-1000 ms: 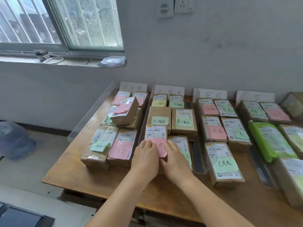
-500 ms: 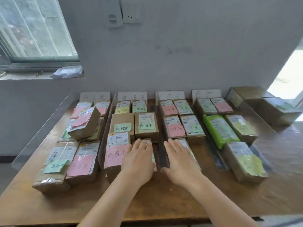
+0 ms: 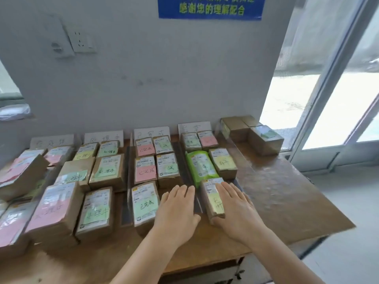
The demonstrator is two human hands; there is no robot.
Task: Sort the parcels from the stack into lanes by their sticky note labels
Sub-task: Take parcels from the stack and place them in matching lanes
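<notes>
Flat and unclenched, both hands, left hand (image 3: 178,210) and right hand (image 3: 235,210), lay beside the yellow-noted brown parcel (image 3: 212,198) on the worn wooden table (image 3: 283,193) below the grey wall (image 3: 164,78).

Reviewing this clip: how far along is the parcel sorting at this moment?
Mostly done, it seems: four lanes behind white lane signs are filled with labelled parcels. In hand: the right hand lies flat on the yellow-note parcel at the front of the rightmost lane, and the left hand lies flat beside it. Left: a few brown boxes sit unsorted at the far right.
</notes>
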